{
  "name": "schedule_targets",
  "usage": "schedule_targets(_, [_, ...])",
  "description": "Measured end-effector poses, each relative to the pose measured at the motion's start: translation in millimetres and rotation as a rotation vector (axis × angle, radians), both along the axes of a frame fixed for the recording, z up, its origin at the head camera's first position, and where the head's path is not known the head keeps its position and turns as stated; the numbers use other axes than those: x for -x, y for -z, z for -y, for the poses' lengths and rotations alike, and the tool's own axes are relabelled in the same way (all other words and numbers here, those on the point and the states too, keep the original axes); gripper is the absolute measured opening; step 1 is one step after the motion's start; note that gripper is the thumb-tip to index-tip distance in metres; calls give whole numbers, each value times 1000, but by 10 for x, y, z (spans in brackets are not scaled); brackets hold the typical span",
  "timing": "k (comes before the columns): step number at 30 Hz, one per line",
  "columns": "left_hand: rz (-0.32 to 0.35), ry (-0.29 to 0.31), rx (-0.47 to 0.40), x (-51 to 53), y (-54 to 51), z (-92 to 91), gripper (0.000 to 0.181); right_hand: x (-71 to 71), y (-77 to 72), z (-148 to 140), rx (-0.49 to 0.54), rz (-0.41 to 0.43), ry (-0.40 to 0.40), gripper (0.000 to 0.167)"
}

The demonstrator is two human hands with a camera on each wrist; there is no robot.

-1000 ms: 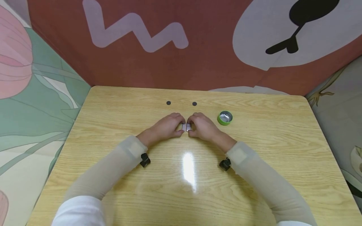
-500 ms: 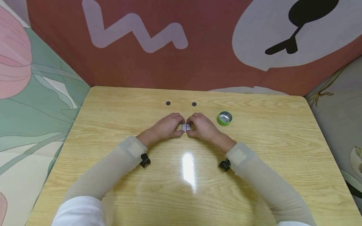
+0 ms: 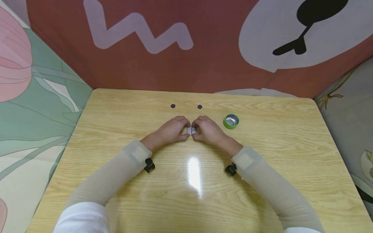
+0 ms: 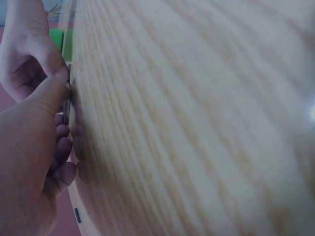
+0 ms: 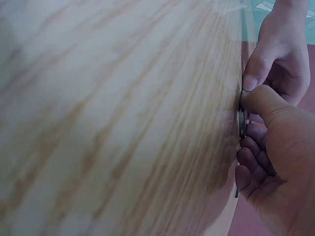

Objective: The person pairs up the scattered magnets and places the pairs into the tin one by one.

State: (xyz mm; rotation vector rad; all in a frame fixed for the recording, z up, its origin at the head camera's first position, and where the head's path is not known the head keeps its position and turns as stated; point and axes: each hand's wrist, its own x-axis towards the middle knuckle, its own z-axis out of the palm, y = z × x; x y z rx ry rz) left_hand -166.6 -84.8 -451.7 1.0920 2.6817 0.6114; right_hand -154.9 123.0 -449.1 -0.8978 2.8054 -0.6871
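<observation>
Low at the table, a small flat pale piece (image 3: 189,130) with a dark line down its middle lies between my two hands. I cannot tell whether it is one part or two set edge to edge. My left hand (image 3: 174,130) pinches its left end between thumb and fingers. At the other end my right hand (image 3: 208,131) pinches it the same way, the fingertips of both hands nearly meeting. From the right wrist, a thin metallic edge (image 5: 241,123) shows beneath the fingers. In the left wrist view the left thumb (image 4: 54,93) covers most of the piece.
Two dark round discs, one on the left (image 3: 173,106) and one on the right (image 3: 199,106), lie beyond the hands. A shallow round green tin (image 3: 231,121) with a silvery inside stands right of the right hand. Patterned walls border the wooden table (image 3: 116,106).
</observation>
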Motion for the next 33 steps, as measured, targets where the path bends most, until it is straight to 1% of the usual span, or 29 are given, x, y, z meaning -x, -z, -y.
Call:
schedule_targets(6, [5, -7, 7, 11, 25, 4, 35, 17, 15, 1, 22, 28, 6, 35])
schedule_targets(16, [-17, -14, -9, 3, 21, -5, 35, 49, 30, -13, 32, 78, 3, 38])
schedule_targets(25, [-8, -20, -15, 14, 8, -12, 35, 64, 17, -9, 48, 85, -5, 37])
schedule_targets(33, [8, -26, -15, 16, 24, -15, 36, 54, 32, -33, 45, 100, -3, 37])
